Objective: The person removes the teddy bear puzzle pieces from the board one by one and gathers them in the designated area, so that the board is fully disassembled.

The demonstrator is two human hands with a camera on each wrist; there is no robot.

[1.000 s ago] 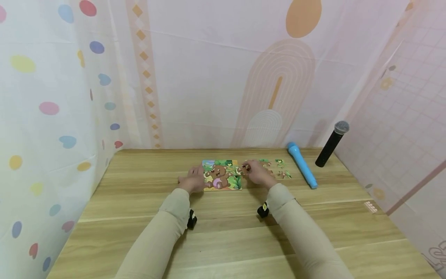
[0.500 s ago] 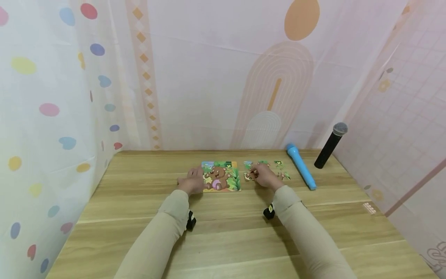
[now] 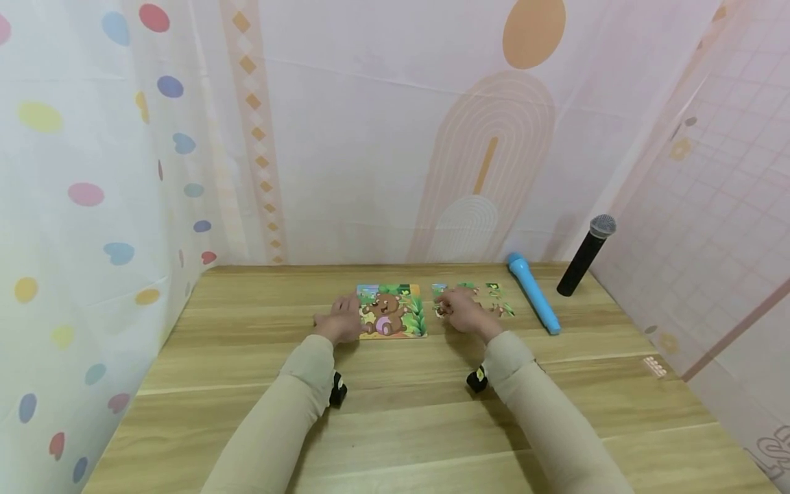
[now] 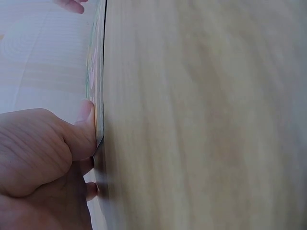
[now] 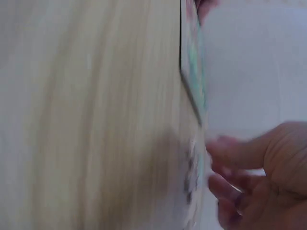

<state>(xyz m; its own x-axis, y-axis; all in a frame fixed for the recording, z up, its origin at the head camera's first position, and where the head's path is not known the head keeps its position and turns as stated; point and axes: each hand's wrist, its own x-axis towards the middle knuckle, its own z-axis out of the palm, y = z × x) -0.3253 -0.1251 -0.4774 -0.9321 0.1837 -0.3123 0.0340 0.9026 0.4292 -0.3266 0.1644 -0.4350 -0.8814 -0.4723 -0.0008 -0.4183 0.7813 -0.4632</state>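
A bear picture puzzle board [image 3: 401, 322] lies flat on the wooden table in the head view. At its left side rests my left hand [image 3: 342, 321], thumb on the near-left corner; in the left wrist view that thumb [image 4: 84, 134] presses the board's edge while the other fingertips reach the table. To the right of the board, loose puzzle pieces [image 3: 507, 310] form a partly spread bear picture. My right hand [image 3: 461, 312] is over the left part of these pieces and hides some of them. The right wrist view is blurred; its fingers [image 5: 230, 155] bend loosely, no piece visible between them.
A blue toy microphone [image 3: 534, 295] lies to the right of the pieces. Farther right, a black microphone [image 3: 583, 262] leans by the side curtain. A small pale studded block [image 3: 656, 367] is near the right table edge. Printed curtains [image 3: 345, 171] stand behind the table.
The right hand has moved right, away from the board, with a puzzle piece that was down among the loose pieces half a second ago. The left hand stays at the board.
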